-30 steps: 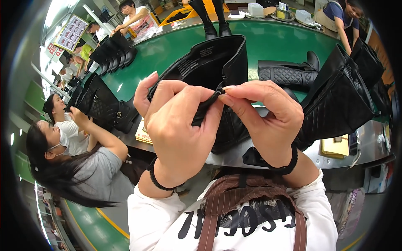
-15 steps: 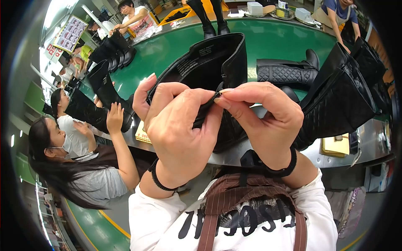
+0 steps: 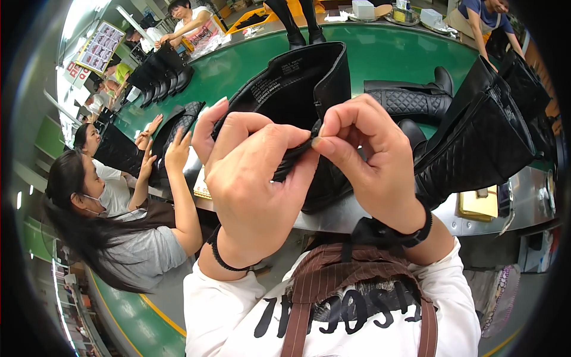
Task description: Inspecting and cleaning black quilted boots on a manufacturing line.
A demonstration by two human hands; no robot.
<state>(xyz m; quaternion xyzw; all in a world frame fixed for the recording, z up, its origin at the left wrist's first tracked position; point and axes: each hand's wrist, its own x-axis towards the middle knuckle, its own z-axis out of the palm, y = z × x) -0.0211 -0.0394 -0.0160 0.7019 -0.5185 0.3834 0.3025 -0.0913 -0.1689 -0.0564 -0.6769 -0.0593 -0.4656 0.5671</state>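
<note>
In front of me a tall black boot [image 3: 333, 83] stands with its shaft gaping at the top and pale print on its lining. My left hand [image 3: 256, 166] pinches the boot's edge at the zip side between thumb and forefinger, its outer fingers raised. Opposite it, my right hand [image 3: 369, 154] has thumb and forefinger closed on the same edge, so the fingertips of both hands almost meet. Whatever small part lies between the right fingertips is too hidden to name. My hands cover much of the boot's front.
Right of me, a quilted black boot [image 3: 476, 143] leans near a yellow pad [image 3: 477, 203]. Another quilted boot [image 3: 410, 98] lies on the green belt [image 3: 250, 59]. A masked co-worker [image 3: 119, 214] sits close on my left, hands raised. Further boots [image 3: 157, 77] stand at the far left.
My right hand has turned, its fingers curling more upright while still pinching the boot's edge. The left hand stays nearly in place. The co-worker's boot on the left has shifted and their hands have risen.
</note>
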